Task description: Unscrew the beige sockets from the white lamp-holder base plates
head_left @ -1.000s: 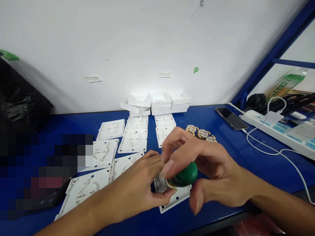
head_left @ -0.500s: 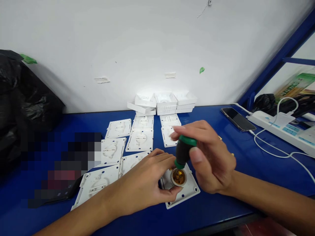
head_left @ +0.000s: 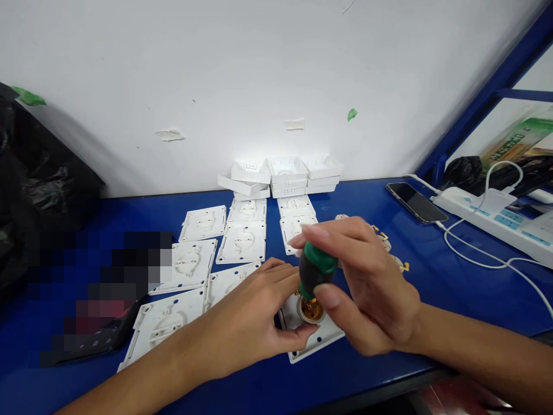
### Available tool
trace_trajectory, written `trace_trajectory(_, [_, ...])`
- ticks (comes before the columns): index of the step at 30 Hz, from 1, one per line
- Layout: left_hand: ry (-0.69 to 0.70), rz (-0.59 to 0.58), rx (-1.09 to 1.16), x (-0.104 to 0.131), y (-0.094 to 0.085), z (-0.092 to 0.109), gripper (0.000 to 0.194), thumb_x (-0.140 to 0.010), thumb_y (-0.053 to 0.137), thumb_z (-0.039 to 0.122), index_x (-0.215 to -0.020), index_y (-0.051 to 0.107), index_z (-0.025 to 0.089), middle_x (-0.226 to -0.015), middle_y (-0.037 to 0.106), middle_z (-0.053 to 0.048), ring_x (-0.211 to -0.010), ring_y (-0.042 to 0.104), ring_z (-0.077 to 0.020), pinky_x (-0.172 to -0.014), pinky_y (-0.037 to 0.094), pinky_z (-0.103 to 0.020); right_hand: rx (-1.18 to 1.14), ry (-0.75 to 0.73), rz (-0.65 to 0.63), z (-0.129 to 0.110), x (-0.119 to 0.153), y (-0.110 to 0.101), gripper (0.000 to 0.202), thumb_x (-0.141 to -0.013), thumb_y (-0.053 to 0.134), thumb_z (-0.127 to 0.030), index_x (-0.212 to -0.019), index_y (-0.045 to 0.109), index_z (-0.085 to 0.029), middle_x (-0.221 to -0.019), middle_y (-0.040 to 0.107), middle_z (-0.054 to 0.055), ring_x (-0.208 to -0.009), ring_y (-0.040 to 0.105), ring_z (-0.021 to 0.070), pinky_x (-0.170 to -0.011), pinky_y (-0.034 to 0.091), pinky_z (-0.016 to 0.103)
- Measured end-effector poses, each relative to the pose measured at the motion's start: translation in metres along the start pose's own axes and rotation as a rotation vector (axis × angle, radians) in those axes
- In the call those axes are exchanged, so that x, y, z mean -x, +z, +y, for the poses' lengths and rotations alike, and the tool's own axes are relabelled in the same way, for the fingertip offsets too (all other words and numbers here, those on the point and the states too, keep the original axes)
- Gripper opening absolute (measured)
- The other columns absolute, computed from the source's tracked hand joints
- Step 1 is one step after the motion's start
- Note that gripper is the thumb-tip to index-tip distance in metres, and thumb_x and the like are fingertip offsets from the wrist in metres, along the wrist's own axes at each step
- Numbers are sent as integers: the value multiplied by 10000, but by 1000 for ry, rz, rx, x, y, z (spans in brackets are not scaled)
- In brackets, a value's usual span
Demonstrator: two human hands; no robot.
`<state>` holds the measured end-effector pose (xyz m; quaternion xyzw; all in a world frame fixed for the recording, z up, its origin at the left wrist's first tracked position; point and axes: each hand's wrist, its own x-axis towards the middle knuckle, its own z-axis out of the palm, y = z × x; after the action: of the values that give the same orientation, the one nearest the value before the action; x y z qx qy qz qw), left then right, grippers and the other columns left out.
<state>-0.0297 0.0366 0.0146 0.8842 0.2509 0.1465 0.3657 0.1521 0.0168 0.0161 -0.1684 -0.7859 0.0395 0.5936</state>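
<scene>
My right hand (head_left: 367,285) grips a stubby screwdriver (head_left: 317,270) with a green and black handle, held nearly upright. Its lower end points into a round lamp socket (head_left: 311,310) with a brass-coloured inside; the tip cannot be made out. The fingers and thumb of my left hand (head_left: 259,317) are closed around that socket from the left. Beneath it lies a square white plate (head_left: 302,350) on the blue table, partly covered by both hands. Several similar white plates (head_left: 242,242), each with a round raised fitting, are laid out behind and to the left.
White shallow boxes (head_left: 288,167) are stacked against the wall. Small parts with brass-coloured tabs (head_left: 405,266) lie behind my right hand. A phone (head_left: 415,203), a power strip (head_left: 496,222) and white cables occupy the right side. A black plastic bag (head_left: 38,167) stands at left.
The camera view has shifted slightly, bringing more of the brass-tabbed parts into sight. My right hand has turned a little around the screwdriver and sits lower over the plate. My left hand keeps its hold.
</scene>
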Motion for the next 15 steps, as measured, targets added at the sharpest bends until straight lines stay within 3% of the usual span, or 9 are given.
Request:
trace_trajectory(3, [-24,-31,10,1,1,-1,108,-877,693,219,-957,622,226,-946,701,-1,-948,667,-241,-937,521,-399,-33,-46,48,5,4,1,559,-935,645,-221,-1476,519,-157,-1163,746,98,-1029,665,235,-786,606,386])
trace_trajectory(5, [-23,-19,0,2,2,-2,103,-886,696,235,-963,627,229,-940,695,-5,-932,663,-242,-922,527,-401,-28,-71,88,7,5,2,578,-883,706,-188,-1439,552,-154,-1116,757,90,-972,659,224,-748,601,364])
trace_trajectory(8, [-13,-1,-6,3,2,-4,141,-885,713,243,-997,627,236,-1016,696,-18,-968,659,-250,-923,530,-403,-98,0,24,6,5,2,565,-937,568,-133,-1496,485,-144,-1248,713,130,-1002,676,223,-777,605,385])
trace_trajectory(13, [-32,-31,17,4,0,-5,151,-944,686,314,-1065,634,240,-1090,697,-29,-1029,664,-261,-933,539,-401,-15,-65,18,2,2,0,607,-907,664,-178,-1491,501,-165,-1150,745,96,-962,655,223,-765,607,374])
trace_trajectory(15, [-38,-22,23,4,-1,-4,195,-942,690,318,-1118,642,249,-1130,698,-36,-1056,664,-270,-925,547,-398,-21,-18,-28,0,1,-1,585,-955,548,-133,-1531,452,-165,-1244,716,113,-1033,662,220,-824,607,384])
